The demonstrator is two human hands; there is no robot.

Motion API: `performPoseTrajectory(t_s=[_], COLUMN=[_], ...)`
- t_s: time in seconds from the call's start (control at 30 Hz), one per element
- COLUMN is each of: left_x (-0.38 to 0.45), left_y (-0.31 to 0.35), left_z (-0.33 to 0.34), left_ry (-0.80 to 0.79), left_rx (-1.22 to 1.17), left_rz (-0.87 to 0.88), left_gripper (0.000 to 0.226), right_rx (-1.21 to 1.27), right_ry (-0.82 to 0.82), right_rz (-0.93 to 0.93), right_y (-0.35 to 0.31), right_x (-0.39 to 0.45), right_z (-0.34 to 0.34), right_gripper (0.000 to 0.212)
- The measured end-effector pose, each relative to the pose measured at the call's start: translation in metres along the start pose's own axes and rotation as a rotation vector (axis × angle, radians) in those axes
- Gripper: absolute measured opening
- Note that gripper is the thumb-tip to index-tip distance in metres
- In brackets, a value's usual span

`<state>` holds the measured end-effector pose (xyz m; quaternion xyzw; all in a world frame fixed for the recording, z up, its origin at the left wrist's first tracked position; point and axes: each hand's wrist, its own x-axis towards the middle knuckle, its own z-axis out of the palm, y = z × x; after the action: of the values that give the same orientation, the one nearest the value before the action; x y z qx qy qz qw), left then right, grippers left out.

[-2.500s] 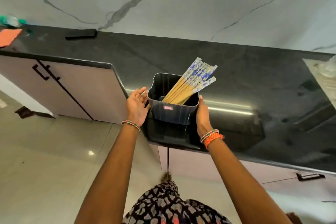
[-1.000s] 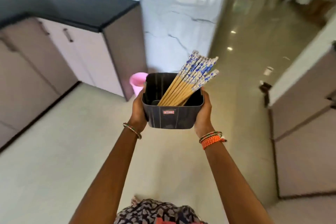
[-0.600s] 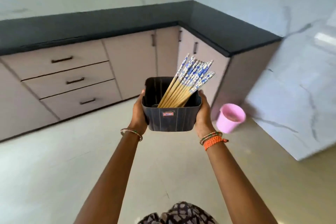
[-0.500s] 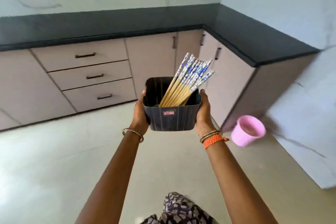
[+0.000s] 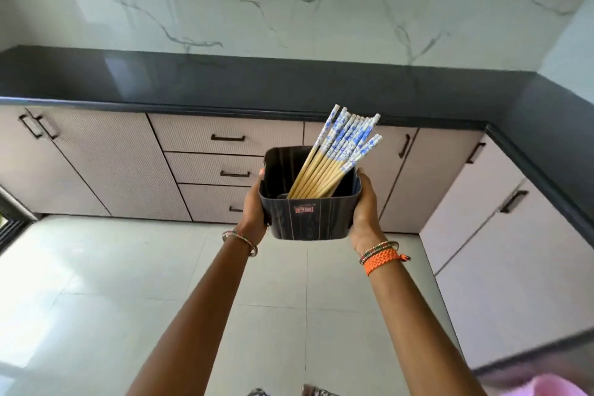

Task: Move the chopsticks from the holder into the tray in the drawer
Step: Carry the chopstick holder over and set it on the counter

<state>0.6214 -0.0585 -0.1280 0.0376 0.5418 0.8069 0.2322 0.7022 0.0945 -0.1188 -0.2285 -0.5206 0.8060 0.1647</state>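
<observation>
A dark square plastic holder (image 5: 310, 219) is held up in front of me above the floor. My left hand (image 5: 254, 207) grips its left wall and my right hand (image 5: 364, 209) grips its right wall. Inside it lean several chopsticks (image 5: 334, 157), wooden below and blue-and-white patterned at their tops, tilted to the upper right. Behind the holder is a stack of three shut drawers (image 5: 221, 138) with dark handles. No tray is visible.
A dark countertop (image 5: 257, 83) runs along the marble wall and turns the corner on the right. Cabinet doors (image 5: 106, 164) flank the drawers. Pale tiled floor (image 5: 96, 283) lies between me and the cabinets. A pink object (image 5: 559, 387) shows at the bottom right corner.
I lifted the holder off a counter with both hands and turned around with it. The view has swung so that the drawers now stand straight ahead; the pink bin slid to the bottom right.
</observation>
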Motion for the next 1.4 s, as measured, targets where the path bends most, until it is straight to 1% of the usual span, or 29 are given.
performPoseTrajectory(t_s=[0.1,0.2,0.37,0.47,0.63,0.7,0.83,0.97,1.1,1.2,1.3,1.4], left_x=[0.046,0.095,0.187,0.252,0.352,0.392,0.466,0.544,0.621,0.671,0.71,0.745], left_y=[0.013,0.029,0.06,0.083,0.129,0.15,0.183,0.203,0.208,0.204,0.203,0.201], left_z=[-0.009,-0.026,-0.062,-0.088,-0.124,-0.133,-0.138,-0.145,-0.15,-0.149,-0.148,-0.148], left_ry=[0.046,0.094,0.046,0.022,-0.009,-0.045,-0.075,-0.093,0.022,0.062,0.095,0.123], left_rx=[-0.044,-0.07,-0.168,-0.154,-0.09,-0.095,-0.144,-0.115,-0.03,-0.009,-0.035,-0.087], left_rz=[-0.013,0.052,0.114,0.13,0.157,0.159,0.081,0.043,-0.067,-0.144,-0.164,-0.173], left_gripper=[0.04,0.039,0.057,0.057,0.049,0.049,0.054,0.05,0.051,0.053,0.049,0.044], right_rx=[-0.002,-0.026,0.005,0.098,0.161,0.198,0.292,0.268,0.222,0.227,0.227,0.208], right_ry=[-0.02,-0.054,-0.127,-0.122,-0.082,-0.058,-0.062,-0.031,0.073,0.113,0.133,0.156], right_rz=[0.066,0.08,0.076,0.067,0.041,0.042,-0.01,-0.005,-0.061,-0.077,-0.079,-0.065], right_y=[-0.005,-0.005,0.008,0.016,0.018,0.015,0.002,-0.006,0.003,0.01,0.013,0.012], right_x=[0.05,0.105,0.196,0.256,0.351,0.388,0.457,0.532,0.599,0.643,0.684,0.719], right_z=[0.022,0.054,0.112,0.15,0.215,0.241,0.283,0.303,0.313,0.315,0.318,0.323], right_gripper=[0.044,0.045,0.048,0.042,0.036,0.04,0.046,0.04,0.047,0.047,0.047,0.041])
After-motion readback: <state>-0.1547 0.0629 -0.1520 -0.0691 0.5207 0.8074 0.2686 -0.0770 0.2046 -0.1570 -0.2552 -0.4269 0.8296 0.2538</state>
